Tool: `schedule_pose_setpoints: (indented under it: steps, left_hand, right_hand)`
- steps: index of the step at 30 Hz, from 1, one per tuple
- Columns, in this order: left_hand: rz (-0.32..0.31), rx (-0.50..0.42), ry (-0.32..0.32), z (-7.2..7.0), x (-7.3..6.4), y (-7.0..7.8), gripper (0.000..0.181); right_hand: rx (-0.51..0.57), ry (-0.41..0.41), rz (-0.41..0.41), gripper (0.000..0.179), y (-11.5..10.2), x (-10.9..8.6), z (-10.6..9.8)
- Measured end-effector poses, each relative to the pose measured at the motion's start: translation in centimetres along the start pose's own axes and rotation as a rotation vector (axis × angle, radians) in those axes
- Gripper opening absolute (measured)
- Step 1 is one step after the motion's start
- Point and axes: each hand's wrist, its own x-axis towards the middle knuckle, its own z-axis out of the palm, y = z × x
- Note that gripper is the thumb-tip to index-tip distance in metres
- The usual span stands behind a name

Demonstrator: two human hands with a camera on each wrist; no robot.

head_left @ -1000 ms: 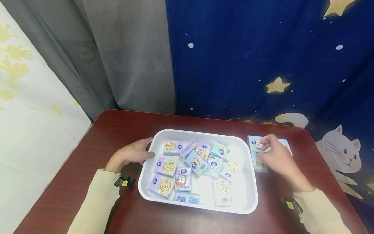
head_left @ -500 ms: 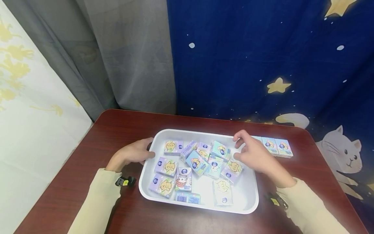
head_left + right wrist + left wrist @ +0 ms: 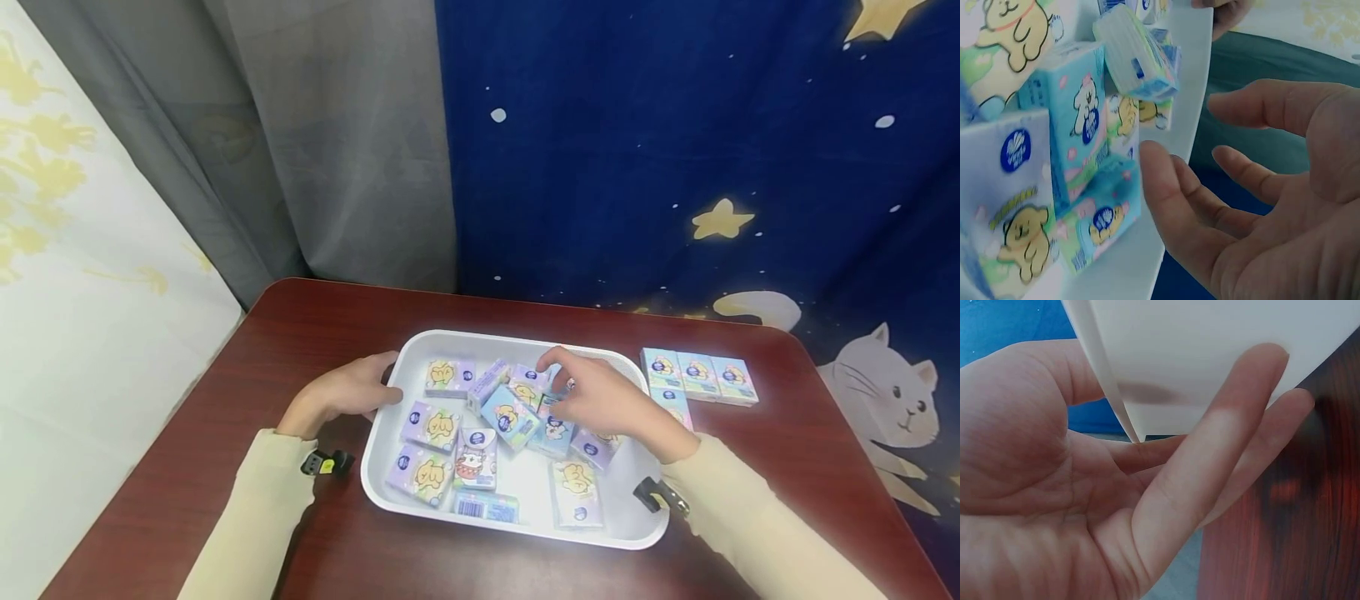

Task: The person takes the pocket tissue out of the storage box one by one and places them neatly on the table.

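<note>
The white tray [image 3: 615,540] holds a jumble of small tissue packs, mostly purple and light blue with cartoon animals. My left hand [image 3: 347,388] grips the tray's left end, its thumb over the rim; in the left wrist view the fingers [image 3: 1197,469] lie along the tray's outer side. My right hand [image 3: 600,398] is over the right part of the pile, thumb and fingers apart with nothing between them. It partly covers a teal tissue pack [image 3: 1107,215] in the head view. Near it are a light blue pack [image 3: 510,415] and a purple pack [image 3: 596,448].
Right of the tray, several blue tissue packs [image 3: 697,373] stand in a row on the dark red table [image 3: 330,317], with another pack [image 3: 670,403] in front of them. Behind the table hang a grey curtain [image 3: 352,150] and a blue star-patterned curtain [image 3: 600,167].
My right hand has let go of a pack in the group at the right and moved left, over the tray's pile. The left hand keeps its place on the tray.
</note>
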Motion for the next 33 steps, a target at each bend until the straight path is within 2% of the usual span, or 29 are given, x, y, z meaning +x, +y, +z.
schedule_pose_setpoints:
  steps: [6, 15, 19, 24, 33]
  left_hand:
    - [0.000, 0.008, 0.005, 0.0, 0.1, 0.1, 0.054]
    - [-0.001, 0.004, 0.004, 0.1, 0.1, 0.2, 0.053]
    - [0.003, -0.002, 0.001, 0.0, 0.2, 0.2, 0.052]
    - [0.007, -0.006, 0.001, -0.1, 0.1, 0.1, 0.053]
    - [0.010, -0.008, 0.004, 0.1, -0.3, 0.1, 0.056]
  right_hand:
    - [-0.004, -0.060, -0.034, 0.055, -0.2, 1.3, 1.0]
    - [0.030, -0.140, 0.040, 0.059, -0.7, 2.5, 2.3]
    - [0.015, -0.138, 0.057, 0.064, -0.8, 2.8, 2.9]
    - [-0.004, -0.127, 0.029, 0.070, -0.9, 3.0, 3.4]
    - [-0.018, -0.126, 0.011, 0.066, -1.2, 2.7, 3.9]
